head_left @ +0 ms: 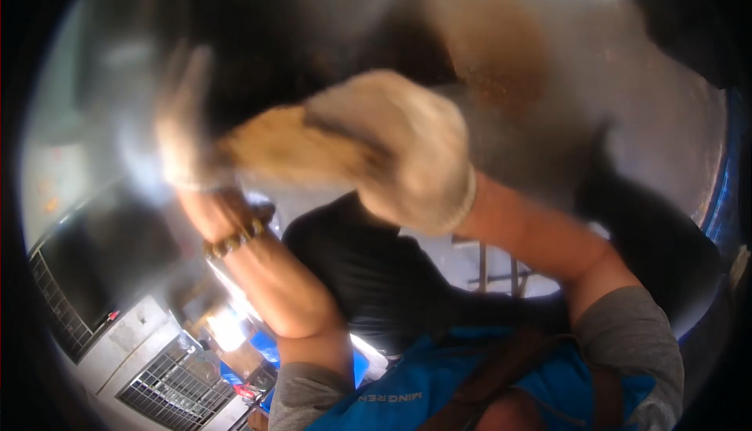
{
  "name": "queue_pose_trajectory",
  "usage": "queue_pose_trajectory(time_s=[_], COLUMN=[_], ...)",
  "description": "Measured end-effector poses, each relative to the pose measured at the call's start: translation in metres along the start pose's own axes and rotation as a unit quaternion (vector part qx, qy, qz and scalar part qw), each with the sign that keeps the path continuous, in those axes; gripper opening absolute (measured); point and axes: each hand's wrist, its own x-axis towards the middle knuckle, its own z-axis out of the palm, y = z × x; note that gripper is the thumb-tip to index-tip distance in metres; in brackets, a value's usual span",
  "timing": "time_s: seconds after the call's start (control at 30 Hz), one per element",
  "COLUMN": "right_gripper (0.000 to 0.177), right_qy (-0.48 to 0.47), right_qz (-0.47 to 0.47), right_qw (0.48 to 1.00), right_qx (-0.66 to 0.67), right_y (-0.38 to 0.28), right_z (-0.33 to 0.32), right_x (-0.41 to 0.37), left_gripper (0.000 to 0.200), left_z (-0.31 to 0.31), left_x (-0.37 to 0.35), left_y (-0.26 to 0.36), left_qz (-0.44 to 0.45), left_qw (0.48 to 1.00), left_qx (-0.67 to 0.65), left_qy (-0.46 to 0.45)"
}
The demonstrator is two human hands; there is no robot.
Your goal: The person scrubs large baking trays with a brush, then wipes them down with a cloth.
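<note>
My right hand (415, 149), in a whitish work glove, is closed round one end of a tan-brown piece (294, 149), blurred by motion; its exact kind does not show. The piece points left, its far end reaching close to my left hand (184, 129). That hand is also pale-gloved and smeared by movement, its fingers stretched upward and apart. A beaded bracelet (239, 239) circles my left wrist. Behind both hands lies a dark, blurred shape (313, 32).
A brownish, worn surface (564, 79) spreads at the upper right. Crates with grid fronts (176, 380) stand at lower left near blue items (266, 346). My dark-clad leg (360, 266) is below the hands, and a blue apron (392, 396) covers my front.
</note>
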Motion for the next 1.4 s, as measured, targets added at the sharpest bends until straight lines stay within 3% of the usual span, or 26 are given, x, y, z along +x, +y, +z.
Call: queue_pose_trajectory(time_s=[0.1, 0.17, 0.23, 0.27, 0.33, 0.37, 0.43, 0.47, 0.5, 0.53, 0.6, 0.63, 0.67, 0.7, 0.77, 0.8, 0.83, 0.87, 0.97, 1.0, 1.07, 1.13, 1.23, 1.3, 1.33, 1.4], right_gripper=[0.010, 0.011, 0.015, 0.016, 0.021, 0.024, 0.031, 0.036, 0.034, 0.034, 0.031, 0.030, 0.030, 0.029, 0.028, 0.027, 0.024, 0.024, 0.026, 0.042, 0.065, 0.061, 0.037, 0.030, 0.027, 0.030], right_qy=[-0.048, -0.253, -0.348, -0.364, -0.326, -0.271, -0.204, -0.211, -0.171, -0.165, -0.104, -0.094, -0.091, -0.090, -0.113, -0.142, -0.217, -0.210, -0.143, -0.251, -0.328, -0.213, -0.232, -0.260, -0.277, -0.212], right_qz=[0.058, 0.114, 0.183, 0.214, 0.284, 0.323, 0.415, 0.454, 0.458, 0.459, 0.304, 0.237, 0.190, 0.151, 0.129, 0.148, 0.215, 0.213, 0.188, 0.212, 0.141, 0.213, 0.260, 0.365, 0.413, 0.478], right_qw=[0.997, 0.945, 0.889, 0.866, 0.842, 0.839, 0.815, 0.796, 0.842, 0.843, 0.947, 0.965, 0.975, 0.983, 0.985, 0.979, 0.952, 0.954, 0.969, 0.942, 0.917, 0.937, 0.897, 0.839, 0.803, 0.796], right_qx=[-0.032, -0.171, -0.233, -0.267, -0.323, -0.343, -0.349, -0.341, -0.228, -0.225, 0.000, 0.055, 0.065, 0.058, 0.013, -0.005, -0.009, -0.013, -0.070, -0.075, -0.179, -0.174, -0.271, -0.310, -0.330, -0.306], right_y=[0.007, 0.023, 0.061, 0.093, 0.156, 0.173, 0.173, 0.157, 0.135, 0.120, 0.094, 0.071, 0.049, 0.028, 0.000, -0.007, -0.014, -0.010, 0.025, 0.030, 0.062, 0.132, 0.238, 0.273, 0.289, 0.282], right_z=[0.008, 0.001, 0.000, -0.007, -0.032, -0.045, -0.059, -0.055, -0.048, -0.033, 0.003, 0.012, 0.019, 0.026, 0.036, 0.038, 0.036, 0.040, 0.061, 0.055, 0.073, 0.104, 0.106, 0.091, 0.084, 0.073], right_x=[0.029, 0.031, 0.004, -0.018, -0.068, -0.083, -0.071, -0.041, -0.022, -0.010, 0.014, 0.034, 0.055, 0.074, 0.104, 0.119, 0.136, 0.143, 0.167, 0.184, 0.201, 0.181, 0.120, 0.059, 0.029, -0.011], left_gripper=[0.035, 0.039, 0.041, 0.040, 0.038, 0.036, 0.035, 0.035, 0.035, 0.035, 0.030, 0.028, 0.023, 0.018, 0.021, 0.024, 0.035, 0.047, 0.058, 0.065, 0.071, 0.067, 0.071, 0.079, 0.079, 0.082], left_z=[-0.007, -0.010, -0.002, -0.004, -0.005, -0.007, -0.001, 0.005, 0.007, 0.010, 0.009, 0.005, -0.002, -0.007, -0.007, -0.006, -0.001, 0.002, -0.003, -0.007, -0.012, 0.000, -0.003, -0.008, -0.010, -0.013], left_x=[0.005, 0.004, 0.004, 0.005, 0.004, 0.007, 0.008, 0.009, 0.010, 0.012, 0.011, 0.014, 0.018, 0.021, 0.008, 0.002, -0.002, -0.002, 0.007, 0.008, 0.015, 0.023, 0.018, 0.016, 0.014, 0.013], left_y=[-0.005, -0.008, 0.001, 0.010, 0.004, -0.015, -0.023, -0.015, -0.016, -0.017, -0.023, -0.019, 0.002, 0.015, 0.017, 0.019, 0.036, 0.046, 0.043, 0.040, 0.034, 0.035, 0.039, 0.048, 0.046, 0.045], left_qz=[0.156, 0.130, 0.128, 0.062, -0.006, 0.115, 0.235, 0.068, -0.013, -0.093, -0.023, 0.004, 0.093, 0.172, 0.016, -0.051, -0.184, -0.302, -0.254, -0.235, -0.216, -0.208, -0.245, -0.243, -0.247, -0.235], left_qw=[0.978, 0.989, 0.989, 0.997, 1.000, 0.989, 0.949, 0.994, 1.000, 0.994, 0.999, 0.999, 0.979, 0.907, 0.994, 0.997, 0.942, 0.812, 0.846, 0.861, 0.873, 0.887, 0.847, 0.835, 0.859, 0.895], left_qx=[0.139, 0.046, 0.064, 0.027, -0.014, 0.097, 0.208, 0.084, 0.020, -0.044, -0.029, -0.023, 0.182, 0.379, 0.093, -0.050, -0.281, -0.493, -0.468, -0.450, -0.434, -0.409, -0.469, -0.493, -0.447, -0.378], left_qy=[-0.005, -0.053, -0.022, -0.024, -0.025, -0.013, 0.000, 0.016, 0.018, 0.031, 0.038, 0.043, -0.014, -0.068, -0.058, -0.021, 0.030, 0.078, 0.004, -0.032, -0.060, -0.056, -0.041, -0.030, -0.035, -0.044])
